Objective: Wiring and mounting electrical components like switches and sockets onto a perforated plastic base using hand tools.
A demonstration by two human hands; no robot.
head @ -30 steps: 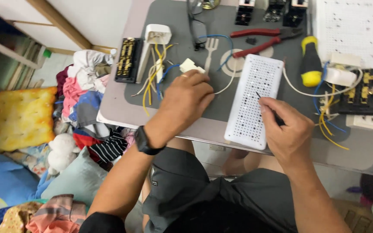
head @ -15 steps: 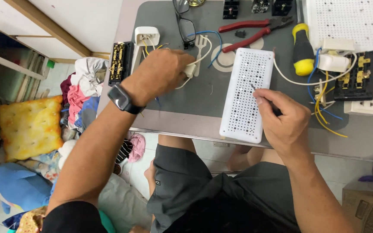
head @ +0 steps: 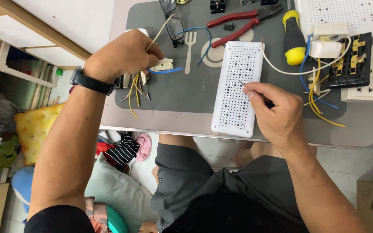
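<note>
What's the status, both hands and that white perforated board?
Left hand gripping wires beside small white switch part. Right hand pinching thin metal tool, tip on white perforated board. Board flat on grey mat, red pliers clear of it.

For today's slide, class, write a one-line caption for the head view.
Left hand grips wires beside a small white switch; right hand holds a thin tool over a white perforated board.

left hand (head: 124,54): closed on pale wire (head: 158,33), left of white perforated board (head: 237,86) | right hand (head: 277,114): pinching thin metal tool (head: 242,84) over board's right edge | red pliers (head: 242,21), yellow-handled screwdriver (head: 293,36): above board | grey mat (head: 182,90): under board
</note>
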